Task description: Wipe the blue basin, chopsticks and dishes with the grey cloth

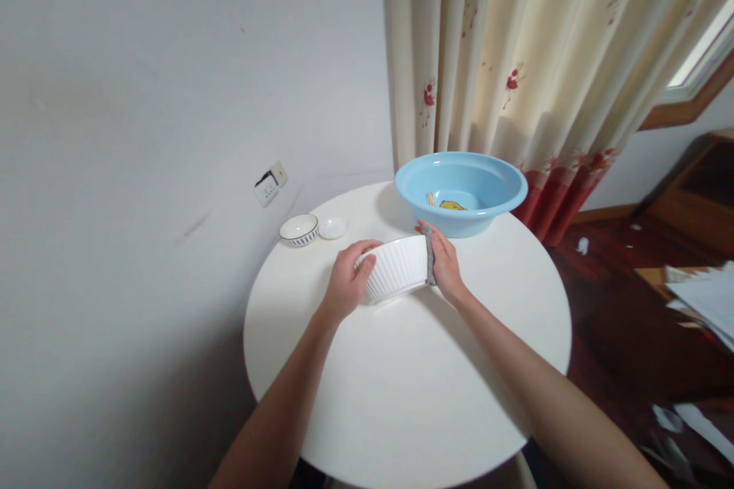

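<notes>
Ribbed bowl (398, 269) is held between left hand (347, 276) and right hand (446, 261).

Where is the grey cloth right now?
In the head view, just right of centre: the grey cloth is between the right hand and the white bowl.

A round, smooth white counter (367, 397) stretches out before you. On its far right side rests a wide, light-blue plastic basin with a flared rim (467, 226); at your far left sit a round white bowl with dark dashes (299, 239) and, just beside it, a small, shallow white dish (333, 228).
</notes>
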A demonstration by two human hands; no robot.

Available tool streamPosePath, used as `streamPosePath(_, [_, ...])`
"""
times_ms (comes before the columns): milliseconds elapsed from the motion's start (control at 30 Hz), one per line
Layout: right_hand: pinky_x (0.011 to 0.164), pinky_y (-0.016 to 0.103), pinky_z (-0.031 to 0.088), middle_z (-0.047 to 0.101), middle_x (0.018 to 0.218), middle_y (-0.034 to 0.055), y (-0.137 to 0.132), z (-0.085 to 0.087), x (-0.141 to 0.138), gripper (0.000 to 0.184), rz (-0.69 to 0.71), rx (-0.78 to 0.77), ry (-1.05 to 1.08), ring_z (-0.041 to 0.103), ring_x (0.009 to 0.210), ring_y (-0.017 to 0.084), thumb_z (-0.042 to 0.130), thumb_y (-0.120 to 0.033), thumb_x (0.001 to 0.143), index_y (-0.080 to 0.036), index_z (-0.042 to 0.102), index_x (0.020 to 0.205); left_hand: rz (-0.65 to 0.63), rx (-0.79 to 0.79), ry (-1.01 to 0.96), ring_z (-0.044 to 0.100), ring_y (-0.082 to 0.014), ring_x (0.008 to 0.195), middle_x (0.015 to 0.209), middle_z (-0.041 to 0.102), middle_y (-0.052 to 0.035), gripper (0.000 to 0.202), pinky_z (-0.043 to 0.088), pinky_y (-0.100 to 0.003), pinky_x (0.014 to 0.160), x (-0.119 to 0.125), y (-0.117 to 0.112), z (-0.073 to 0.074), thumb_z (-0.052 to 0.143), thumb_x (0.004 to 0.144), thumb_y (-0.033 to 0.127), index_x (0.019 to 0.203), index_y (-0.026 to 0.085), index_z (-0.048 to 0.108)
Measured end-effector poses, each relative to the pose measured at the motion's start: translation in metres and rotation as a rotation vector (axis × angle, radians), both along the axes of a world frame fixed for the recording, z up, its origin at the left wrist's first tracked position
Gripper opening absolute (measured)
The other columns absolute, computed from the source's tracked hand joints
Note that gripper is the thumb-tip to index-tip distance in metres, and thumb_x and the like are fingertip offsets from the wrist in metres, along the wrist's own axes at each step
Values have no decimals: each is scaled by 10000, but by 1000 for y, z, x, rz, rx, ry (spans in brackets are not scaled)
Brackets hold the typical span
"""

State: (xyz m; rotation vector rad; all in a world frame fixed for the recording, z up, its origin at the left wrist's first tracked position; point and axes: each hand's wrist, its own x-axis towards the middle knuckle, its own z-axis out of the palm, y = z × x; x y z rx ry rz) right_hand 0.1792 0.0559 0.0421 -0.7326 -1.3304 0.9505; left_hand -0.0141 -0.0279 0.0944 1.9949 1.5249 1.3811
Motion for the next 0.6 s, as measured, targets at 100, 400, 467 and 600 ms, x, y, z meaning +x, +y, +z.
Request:
streamPosePath(100, [1097, 419, 380, 667, 1267, 89, -3, 0, -3, 510, -11, 21, -13, 581, 1205, 233, 387, -546, 978, -205, 647, 1255, 22, 10, -3, 625, -237, 985, 1042, 713, -81, 322, 436, -322, 906, 5, -5, 2, 499, 942, 392, 1086, 175, 688])
streamPosePath(400, [1223, 533, 139, 446, 1518, 29, -51, 29, -20, 463, -159, 378, -451, 299, 1461, 237, 352, -344, 1018, -300, 446, 1469, 7, -104, -125, 528, -151, 641, 657, 613, -2, 322, 397, -244, 597, 0, -6, 4, 574, 880, 426, 756, 143, 664])
streamPosePath(467, [1228, 547, 85, 424, 1533, 2, -60, 38, -24, 472, -141, 434, -550, 265, 1477, 240, 378, -322, 1007, -333, 429, 1476, -17, -105, -151, 505, -142, 629, 648, 594, 2, 321, 390, -246, 601, -4, -5, 4, 585, 871, 425, 729, 143, 648])
streamPosePath(600, [1221, 525, 139, 456, 1510, 19, -54, 37, -23, 449, -143, 390, -504, 327, 1443, 236, 372, -318, 1008, -311, 481, 1444, -46, -128, -262, 457, -130, 595, 617, 539, 9, 327, 353, -250, 569, -12, 2, -5, 599, 853, 428, 682, 149, 608])
